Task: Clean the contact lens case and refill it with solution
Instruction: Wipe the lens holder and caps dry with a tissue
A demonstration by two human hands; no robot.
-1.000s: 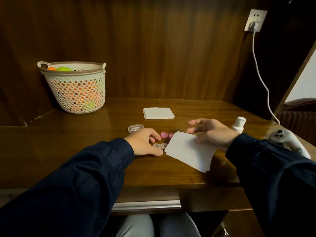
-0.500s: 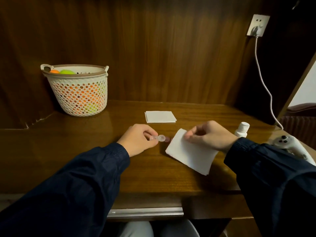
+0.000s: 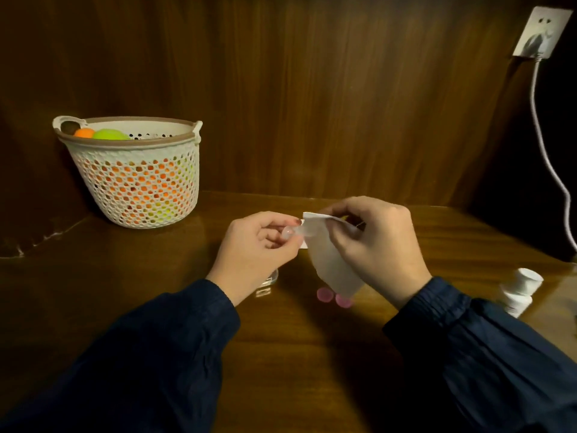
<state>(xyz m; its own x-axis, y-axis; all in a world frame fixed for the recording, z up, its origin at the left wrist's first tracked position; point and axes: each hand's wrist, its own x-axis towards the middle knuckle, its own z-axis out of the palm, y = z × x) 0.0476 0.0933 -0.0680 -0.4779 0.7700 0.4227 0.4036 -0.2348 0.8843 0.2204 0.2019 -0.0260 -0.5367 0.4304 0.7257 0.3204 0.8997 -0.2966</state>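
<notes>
My left hand (image 3: 259, 245) pinches the small clear contact lens case (image 3: 288, 231) and holds it above the wooden desk (image 3: 296, 354). My right hand (image 3: 374, 242) grips a white tissue (image 3: 331, 264) and holds its top edge against the right end of the case; the rest of the tissue hangs down. Two pink caps (image 3: 334, 297) lie on the desk just below the tissue. A white solution bottle (image 3: 520, 292) stands at the right edge of the desk.
A white mesh basket (image 3: 137, 173) with orange and green balls stands at the back left. A small clear plastic piece (image 3: 268, 281) lies on the desk under my left wrist. A white cable (image 3: 543, 145) hangs from a wall socket (image 3: 321, 32) at the upper right.
Both hands have risen off the desk. My left hand lifted the lens case and my right hand lifted the tissue up to it. The pink caps stayed on the desk.
</notes>
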